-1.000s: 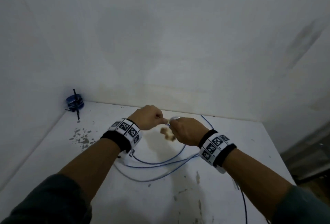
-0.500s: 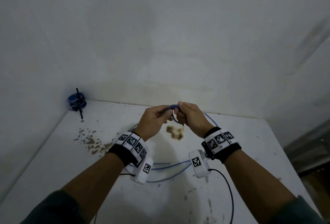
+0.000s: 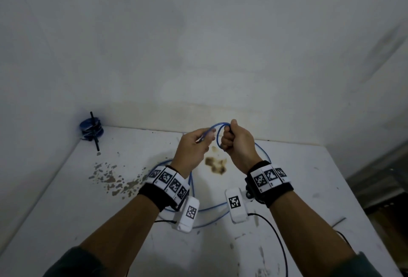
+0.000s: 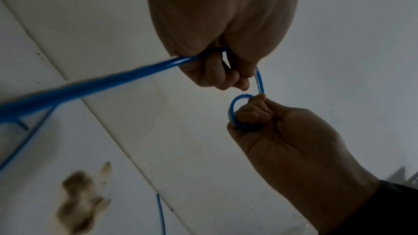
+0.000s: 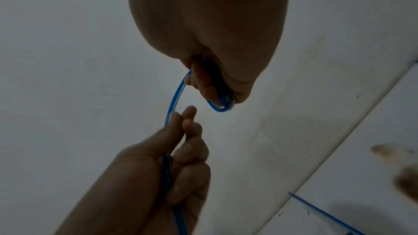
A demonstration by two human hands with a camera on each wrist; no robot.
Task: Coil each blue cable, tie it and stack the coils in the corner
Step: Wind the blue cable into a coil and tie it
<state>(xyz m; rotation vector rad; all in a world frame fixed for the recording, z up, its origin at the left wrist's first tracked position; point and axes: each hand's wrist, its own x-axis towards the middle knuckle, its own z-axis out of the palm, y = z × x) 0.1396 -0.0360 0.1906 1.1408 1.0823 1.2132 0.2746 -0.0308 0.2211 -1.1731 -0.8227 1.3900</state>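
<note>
A thin blue cable (image 3: 217,131) arcs between my two raised hands above the white table (image 3: 66,199). My right hand (image 3: 233,142) is a fist gripping a small loop of the cable (image 4: 235,112). My left hand (image 3: 198,142) pinches the cable (image 5: 174,101) a short way from that loop, and the cable runs on through its palm. The rest of the cable (image 3: 209,207) trails in loose curves on the table under my wrists. A stack of tied blue coils (image 3: 91,130) sits in the far left corner.
A black tie (image 3: 95,132) stands up against the coil stack. Brown stains (image 3: 215,164) and flaked paint (image 3: 110,179) mark the table. White walls close the back and left. The table's right edge (image 3: 353,199) drops off to a dark floor.
Both hands rose from just above the table and turned palm-in. The cable between them has gone from a short straight stretch to a small loop held in my right fist.
</note>
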